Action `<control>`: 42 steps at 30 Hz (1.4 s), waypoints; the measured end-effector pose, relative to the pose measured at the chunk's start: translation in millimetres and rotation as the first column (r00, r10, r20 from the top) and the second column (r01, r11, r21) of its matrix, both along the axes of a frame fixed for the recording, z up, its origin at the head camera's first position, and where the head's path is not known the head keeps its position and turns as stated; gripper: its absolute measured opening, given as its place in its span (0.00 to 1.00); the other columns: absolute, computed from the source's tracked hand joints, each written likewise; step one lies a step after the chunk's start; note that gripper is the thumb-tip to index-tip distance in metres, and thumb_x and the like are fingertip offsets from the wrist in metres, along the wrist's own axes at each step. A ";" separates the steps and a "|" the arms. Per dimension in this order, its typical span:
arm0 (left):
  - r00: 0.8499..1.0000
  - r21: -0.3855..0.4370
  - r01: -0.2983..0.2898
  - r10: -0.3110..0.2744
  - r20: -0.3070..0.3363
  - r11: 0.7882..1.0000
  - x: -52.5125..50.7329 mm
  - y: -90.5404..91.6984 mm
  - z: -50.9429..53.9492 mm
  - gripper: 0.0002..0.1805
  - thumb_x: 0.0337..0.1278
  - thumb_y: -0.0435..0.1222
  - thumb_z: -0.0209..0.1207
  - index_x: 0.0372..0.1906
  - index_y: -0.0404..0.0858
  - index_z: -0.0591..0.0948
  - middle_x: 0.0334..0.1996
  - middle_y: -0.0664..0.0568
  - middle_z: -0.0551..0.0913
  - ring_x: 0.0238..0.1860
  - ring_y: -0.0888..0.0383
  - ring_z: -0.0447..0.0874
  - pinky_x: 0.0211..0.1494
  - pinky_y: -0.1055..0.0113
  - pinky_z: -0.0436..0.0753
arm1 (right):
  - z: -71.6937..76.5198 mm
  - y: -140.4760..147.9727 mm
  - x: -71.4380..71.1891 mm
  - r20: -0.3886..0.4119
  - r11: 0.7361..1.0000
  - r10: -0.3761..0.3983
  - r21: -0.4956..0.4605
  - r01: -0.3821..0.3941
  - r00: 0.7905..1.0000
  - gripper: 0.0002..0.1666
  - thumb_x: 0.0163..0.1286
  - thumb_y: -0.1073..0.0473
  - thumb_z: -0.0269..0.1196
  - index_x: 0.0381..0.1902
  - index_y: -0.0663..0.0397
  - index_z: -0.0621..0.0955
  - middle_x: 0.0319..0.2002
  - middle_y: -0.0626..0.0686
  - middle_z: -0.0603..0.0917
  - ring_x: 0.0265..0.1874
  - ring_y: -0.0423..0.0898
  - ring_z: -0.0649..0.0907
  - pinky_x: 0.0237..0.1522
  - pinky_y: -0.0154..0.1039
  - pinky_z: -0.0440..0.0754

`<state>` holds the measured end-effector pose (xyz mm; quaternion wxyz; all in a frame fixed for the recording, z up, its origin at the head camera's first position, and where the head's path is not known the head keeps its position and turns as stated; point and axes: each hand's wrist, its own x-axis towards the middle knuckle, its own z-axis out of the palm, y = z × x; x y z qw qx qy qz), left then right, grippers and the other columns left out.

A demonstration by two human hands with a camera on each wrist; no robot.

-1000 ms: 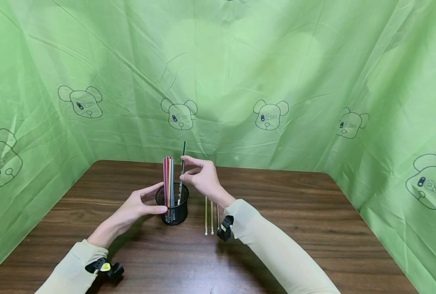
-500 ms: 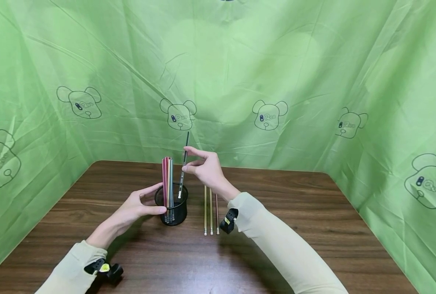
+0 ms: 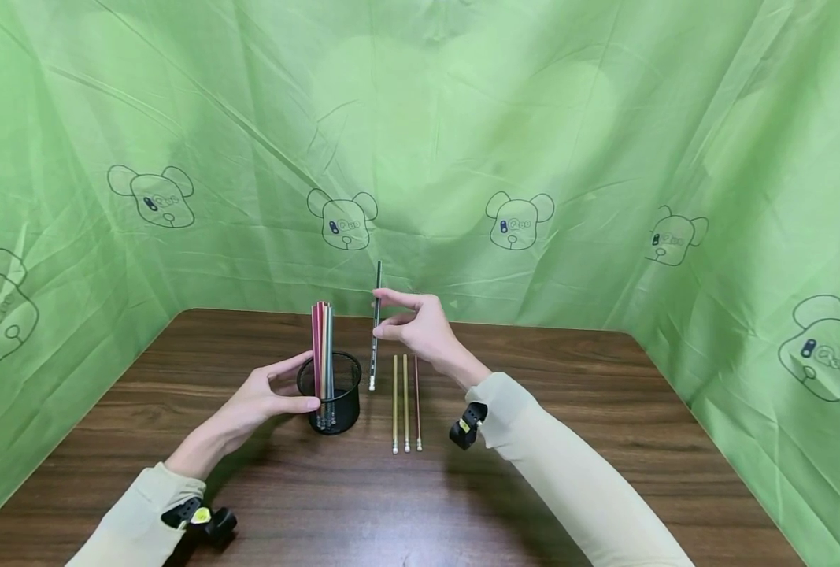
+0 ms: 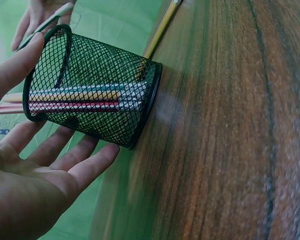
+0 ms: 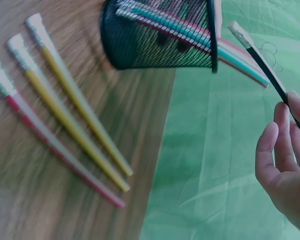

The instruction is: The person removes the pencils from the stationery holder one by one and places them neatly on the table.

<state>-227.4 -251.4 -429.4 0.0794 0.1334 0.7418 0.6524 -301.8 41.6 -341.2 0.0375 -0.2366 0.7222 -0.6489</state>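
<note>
Dark pencil, up in the air now, nearly upright with its white eraser end down! It hangs just to the right of the black mesh cup, clear of the rim and off the worktop. Right hand has it in a neat pinch, the grip closed on the barrel between thumb and fingertips. Over on the other side, the left hand has its grip round the cup, thumb at the rim, fingers along the mesh. Inside, a bundle of pencils, red and blue-green among them, stands against the left side, eraser ends at the bottom. And look right of the cup: two yellow pencils and one red pencil lie side by side, erasers towards the person. Behind it all, a green curtain with cartoon animal heads drawn across it!
</note>
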 end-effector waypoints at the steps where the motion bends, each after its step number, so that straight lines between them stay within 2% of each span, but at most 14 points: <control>1: 1.000 0.001 -0.001 0.001 0.000 1.000 0.1 0.0 0.1 0.47 0.60 0.32 0.74 0.82 0.39 0.64 0.71 0.35 0.74 0.64 0.44 0.81 0.60 0.67 0.78 | -1.8 3.0 -0.1 0.010 1.000 -0.002 0.007 0.002 1.000 0.37 0.62 0.75 0.74 0.68 0.49 0.83 0.63 0.55 0.84 0.42 0.49 0.91 0.42 0.37 0.86; 6: 1.000 0.005 -0.001 0.001 0.002 1.000 0.4 -0.7 -0.4 0.47 0.60 0.32 0.74 0.82 0.39 0.64 0.71 0.35 0.74 0.64 0.44 0.81 0.60 0.67 0.78 | -12.6 16.6 -1.1 0.057 1.000 0.001 0.017 -0.002 0.998 0.37 0.62 0.77 0.73 0.68 0.51 0.83 0.65 0.60 0.82 0.42 0.50 0.91 0.41 0.39 0.87; 7: 1.000 0.006 0.000 0.000 0.001 1.000 0.7 -0.9 -0.4 0.47 0.60 0.32 0.74 0.82 0.39 0.64 0.72 0.35 0.74 0.64 0.43 0.81 0.60 0.67 0.78 | -14.6 18.9 -1.1 0.062 1.000 0.002 0.020 -0.003 0.998 0.37 0.61 0.77 0.73 0.68 0.51 0.83 0.65 0.60 0.82 0.42 0.50 0.91 0.45 0.41 0.88; 11: 1.000 0.005 -0.001 0.001 0.000 1.000 1.4 -1.2 0.3 0.47 0.60 0.32 0.74 0.82 0.39 0.64 0.72 0.35 0.73 0.64 0.43 0.80 0.60 0.67 0.78 | -21.9 28.2 -1.0 0.073 0.999 0.000 0.042 -0.003 0.997 0.38 0.61 0.78 0.73 0.68 0.53 0.83 0.62 0.59 0.84 0.42 0.51 0.91 0.47 0.45 0.88; 16: 1.000 0.003 -0.005 0.005 0.006 1.000 1.5 -0.4 1.7 0.47 0.60 0.32 0.74 0.82 0.39 0.64 0.72 0.35 0.73 0.64 0.42 0.80 0.60 0.68 0.78 | -30.7 39.8 0.7 0.099 0.999 -0.013 0.053 0.008 0.995 0.38 0.59 0.78 0.74 0.67 0.55 0.83 0.60 0.57 0.86 0.42 0.52 0.91 0.49 0.45 0.87; 25: 1.000 -0.002 -0.001 0.001 0.013 1.000 1.4 -0.5 2.7 0.48 0.60 0.33 0.74 0.83 0.40 0.64 0.73 0.35 0.73 0.65 0.42 0.79 0.61 0.68 0.77 | -54.9 62.1 0.6 0.120 0.995 -0.032 0.099 0.020 0.992 0.36 0.57 0.80 0.73 0.66 0.63 0.82 0.58 0.67 0.85 0.41 0.54 0.91 0.48 0.45 0.87; 32: 1.000 -0.003 0.002 -0.002 0.008 1.000 0.9 -0.9 2.0 0.47 0.60 0.33 0.74 0.82 0.40 0.64 0.72 0.35 0.73 0.64 0.43 0.80 0.60 0.68 0.77 | -71.4 75.4 1.7 0.114 0.983 -0.063 0.180 0.042 0.991 0.36 0.56 0.76 0.74 0.66 0.64 0.82 0.57 0.69 0.85 0.39 0.49 0.91 0.46 0.40 0.87; 38: 1.000 -0.005 0.004 -0.004 0.012 1.000 0.5 -0.6 2.8 0.47 0.60 0.33 0.74 0.82 0.40 0.64 0.72 0.36 0.73 0.65 0.44 0.80 0.60 0.67 0.77 | -77.8 80.2 6.6 0.172 0.970 -0.100 0.234 0.058 0.980 0.36 0.55 0.74 0.75 0.65 0.62 0.83 0.56 0.65 0.85 0.33 0.43 0.88 0.41 0.39 0.87; 42: 1.000 -0.009 0.004 -0.003 0.008 1.000 0.4 -0.6 3.2 0.47 0.60 0.33 0.74 0.82 0.40 0.64 0.73 0.36 0.73 0.65 0.45 0.79 0.60 0.67 0.77 | -79.9 80.9 8.6 0.193 0.963 -0.109 0.264 0.055 0.975 0.36 0.55 0.75 0.74 0.65 0.65 0.82 0.54 0.64 0.86 0.27 0.42 0.86 0.39 0.42 0.87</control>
